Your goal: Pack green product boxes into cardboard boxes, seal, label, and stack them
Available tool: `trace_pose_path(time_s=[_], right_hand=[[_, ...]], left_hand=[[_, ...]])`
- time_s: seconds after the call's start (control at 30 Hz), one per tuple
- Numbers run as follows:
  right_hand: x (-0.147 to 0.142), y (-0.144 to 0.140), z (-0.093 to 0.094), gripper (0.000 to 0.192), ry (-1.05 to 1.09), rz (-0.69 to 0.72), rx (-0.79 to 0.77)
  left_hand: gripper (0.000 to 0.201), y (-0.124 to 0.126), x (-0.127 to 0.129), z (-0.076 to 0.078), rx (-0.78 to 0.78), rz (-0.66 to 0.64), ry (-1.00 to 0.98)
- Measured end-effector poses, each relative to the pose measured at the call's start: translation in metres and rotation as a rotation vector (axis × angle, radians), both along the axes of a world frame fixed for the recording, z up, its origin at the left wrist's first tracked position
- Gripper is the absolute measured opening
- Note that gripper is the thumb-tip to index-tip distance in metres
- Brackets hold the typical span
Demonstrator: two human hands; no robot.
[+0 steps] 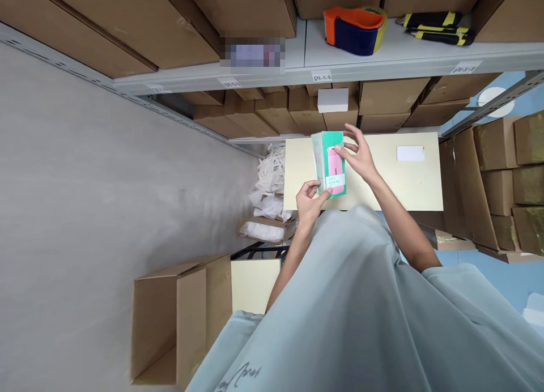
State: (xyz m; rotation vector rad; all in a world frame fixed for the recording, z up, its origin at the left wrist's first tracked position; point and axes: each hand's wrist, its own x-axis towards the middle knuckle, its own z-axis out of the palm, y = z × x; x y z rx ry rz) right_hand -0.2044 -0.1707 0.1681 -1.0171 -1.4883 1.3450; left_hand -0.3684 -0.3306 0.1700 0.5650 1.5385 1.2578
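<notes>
A small green box (328, 164) with a pink item pictured on its front is held upright above a pale yellow table (403, 182). My left hand (309, 201) grips its lower end. My right hand (359, 154) has its fingers on the box's upper right edge. Both hands hold the box between them in front of my body.
A white card (410, 153) lies on the table. A small white box (332, 100) sits on cartons behind it. An orange and blue tape dispenser (355, 29) and yellow-black cutters (437, 27) lie on the grey shelf (382, 63). An open carton (182, 318) stands lower left beside white bags (270, 188).
</notes>
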Motion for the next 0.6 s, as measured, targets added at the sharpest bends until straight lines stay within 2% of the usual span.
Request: trace_pose_path(time_s=[0.13, 0.23, 0.33, 0.47, 0.53, 0.6], right_hand=[[-0.013, -0.013, 0.002, 0.104, -0.056, 0.005, 0.003], [-0.018, -0.018, 0.004, 0.096, -0.055, -0.05, 0.007], [-0.016, -0.018, 0.006, 0.083, -0.04, -0.086, 0.007], [-0.011, -0.019, 0.007, 0.077, 0.002, 0.018, -0.025], [-0.013, -0.022, 0.007, 0.078, 0.024, 0.053, -0.05], [-0.016, -0.025, 0.007, 0.081, 0.047, 0.076, -0.068]], left_hand=[[0.047, 0.002, 0.008, 0.009, 0.055, 0.05, 0.207], [0.048, -0.003, 0.009, 0.015, 0.092, -0.014, 0.235], [0.057, -0.007, -0.002, 0.013, 0.087, -0.063, 0.086], [0.074, -0.01, -0.024, 0.0, -0.047, -0.175, -0.249], [0.078, -0.012, -0.029, -0.005, -0.081, -0.229, -0.329], [0.078, -0.014, -0.029, -0.006, -0.078, -0.225, -0.341]])
